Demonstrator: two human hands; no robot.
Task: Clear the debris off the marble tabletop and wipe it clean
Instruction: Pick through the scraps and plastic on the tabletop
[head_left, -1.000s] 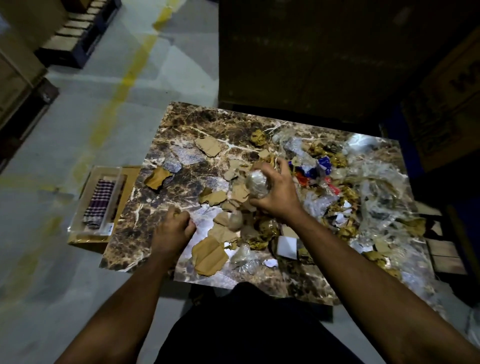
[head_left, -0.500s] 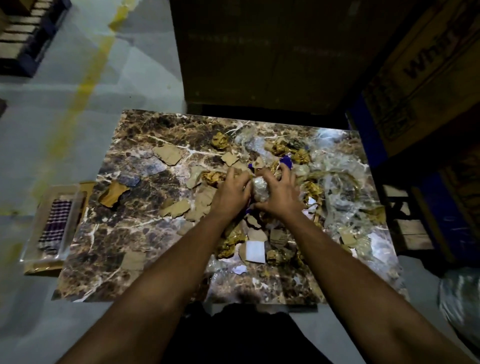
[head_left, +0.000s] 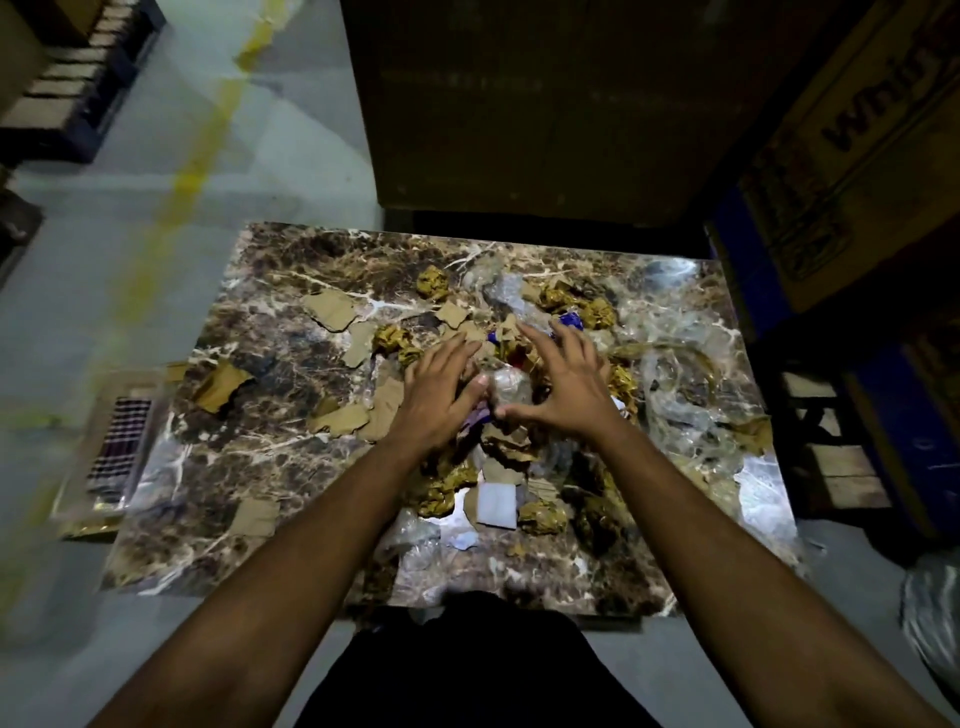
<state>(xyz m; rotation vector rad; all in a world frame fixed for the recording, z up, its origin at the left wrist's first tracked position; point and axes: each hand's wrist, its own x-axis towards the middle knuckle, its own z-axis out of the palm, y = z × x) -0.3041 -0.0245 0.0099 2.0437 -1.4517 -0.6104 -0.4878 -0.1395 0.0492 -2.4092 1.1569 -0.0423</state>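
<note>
Plastic wad (head_left: 506, 385) between spread hands (no clear axis).

— What carries it all?
— A brown marble tabletop (head_left: 270, 467), white-veined.
— And lying on it?
— Torn cardboard scraps (head_left: 332, 309) left and centre, crumpled gold wrappers (head_left: 432, 280) at the far middle, a white square (head_left: 497, 505) near the front edge, clear plastic film (head_left: 675, 374) heaped on the right.
</note>
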